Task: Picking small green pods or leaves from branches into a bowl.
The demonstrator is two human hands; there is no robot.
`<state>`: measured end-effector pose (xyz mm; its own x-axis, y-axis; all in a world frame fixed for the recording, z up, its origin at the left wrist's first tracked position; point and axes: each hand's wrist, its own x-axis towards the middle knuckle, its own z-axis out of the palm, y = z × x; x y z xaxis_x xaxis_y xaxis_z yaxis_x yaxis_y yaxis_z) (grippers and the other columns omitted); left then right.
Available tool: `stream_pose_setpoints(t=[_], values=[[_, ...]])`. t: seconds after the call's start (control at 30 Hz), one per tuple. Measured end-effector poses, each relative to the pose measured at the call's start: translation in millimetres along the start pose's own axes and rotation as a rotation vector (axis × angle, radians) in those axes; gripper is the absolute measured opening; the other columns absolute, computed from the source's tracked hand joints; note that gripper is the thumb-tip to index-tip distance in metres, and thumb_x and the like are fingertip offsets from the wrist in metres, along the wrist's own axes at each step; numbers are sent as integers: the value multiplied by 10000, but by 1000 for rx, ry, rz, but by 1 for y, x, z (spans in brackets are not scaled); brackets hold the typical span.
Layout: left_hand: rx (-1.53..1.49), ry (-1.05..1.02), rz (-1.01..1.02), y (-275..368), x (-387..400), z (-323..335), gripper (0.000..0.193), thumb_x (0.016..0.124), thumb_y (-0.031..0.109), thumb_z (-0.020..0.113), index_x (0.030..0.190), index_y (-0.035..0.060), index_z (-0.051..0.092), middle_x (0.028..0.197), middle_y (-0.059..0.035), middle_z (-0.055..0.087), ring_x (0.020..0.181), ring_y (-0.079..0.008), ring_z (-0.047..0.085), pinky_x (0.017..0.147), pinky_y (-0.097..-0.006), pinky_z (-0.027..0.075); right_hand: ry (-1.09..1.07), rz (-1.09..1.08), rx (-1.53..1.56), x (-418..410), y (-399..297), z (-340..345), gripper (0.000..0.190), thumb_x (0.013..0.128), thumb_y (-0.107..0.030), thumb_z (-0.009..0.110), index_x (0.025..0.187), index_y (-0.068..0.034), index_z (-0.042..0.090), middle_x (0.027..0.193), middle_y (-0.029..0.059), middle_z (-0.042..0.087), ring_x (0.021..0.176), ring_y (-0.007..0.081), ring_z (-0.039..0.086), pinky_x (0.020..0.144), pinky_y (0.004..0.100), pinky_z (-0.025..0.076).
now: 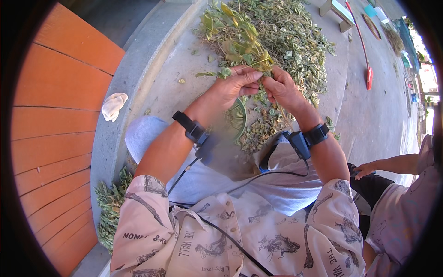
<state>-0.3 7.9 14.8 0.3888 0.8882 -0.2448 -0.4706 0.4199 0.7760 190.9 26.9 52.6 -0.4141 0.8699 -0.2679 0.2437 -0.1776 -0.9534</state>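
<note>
A leafy bean-like plant (247,41), green and yellowing, is held up before me over the heap. Its stems are gripped in the closed fist of my right hand (282,85), and a thin bare stalk (284,116) hangs below that fist. Just left of it, my left hand (240,83) pinches at the plant between thumb and fingers; what exactly lies under the thumb is hidden. Under my left wrist, a round green plastic basket (239,119) sits on the ground, partly covered by the forearm and a blurred patch.
Beyond my hands spreads a large heap of dried leafy plants (294,45). A grey ledge (116,83) with a pale cloth (114,106) runs left, beside orange boards (59,121). More leaves (109,207) lie near my left side. Another person's hand (365,169) is at right.
</note>
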Motion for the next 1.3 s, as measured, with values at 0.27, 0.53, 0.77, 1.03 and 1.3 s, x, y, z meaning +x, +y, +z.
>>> stream_pose_setpoints(t=[0.27, 0.53, 0.77, 1.03, 1.3], values=[[54, -44, 45, -2, 5, -3, 158, 929, 227, 679, 1037, 118, 644, 908, 14, 649, 797, -87, 615, 762, -263, 525, -47, -11, 68, -4, -9, 1, 174, 866, -194, 571, 825, -38, 504, 601, 1, 491, 479, 86, 482, 426, 257, 382], [17, -99, 32, -3, 6, -8, 89, 946, 168, 638, 1010, 109, 620, 899, 2, 646, 799, -93, 618, 740, -256, 528, -154, 47, 253, -1, -2, -6, 139, 873, -157, 576, 826, -42, 514, 608, -1, 502, 470, 81, 460, 421, 253, 374], [87, 4, 78, -6, 7, -6, 93, 943, 149, 637, 1006, 85, 614, 932, -21, 645, 822, -113, 628, 738, -268, 541, -43, 59, 4, 1, -8, -4, 222, 886, -209, 622, 786, -48, 506, 618, 8, 506, 500, 87, 490, 429, 259, 390], [442, 62, 204, -6, 5, -1, 120, 930, 96, 646, 1017, 28, 601, 936, -51, 646, 815, -134, 640, 727, -277, 557, -1, 60, -96, 1, -7, -3, 272, 899, -245, 615, 766, -48, 482, 620, 15, 514, 513, 93, 502, 435, 269, 399], [133, 64, 112, -10, 6, 0, 121, 936, 99, 621, 1038, 41, 590, 959, -51, 644, 871, -148, 640, 769, -319, 567, -15, -336, -386, 13, 23, -9, 220, 867, -184, 584, 751, -40, 465, 603, 17, 497, 498, 95, 471, 435, 269, 356]])
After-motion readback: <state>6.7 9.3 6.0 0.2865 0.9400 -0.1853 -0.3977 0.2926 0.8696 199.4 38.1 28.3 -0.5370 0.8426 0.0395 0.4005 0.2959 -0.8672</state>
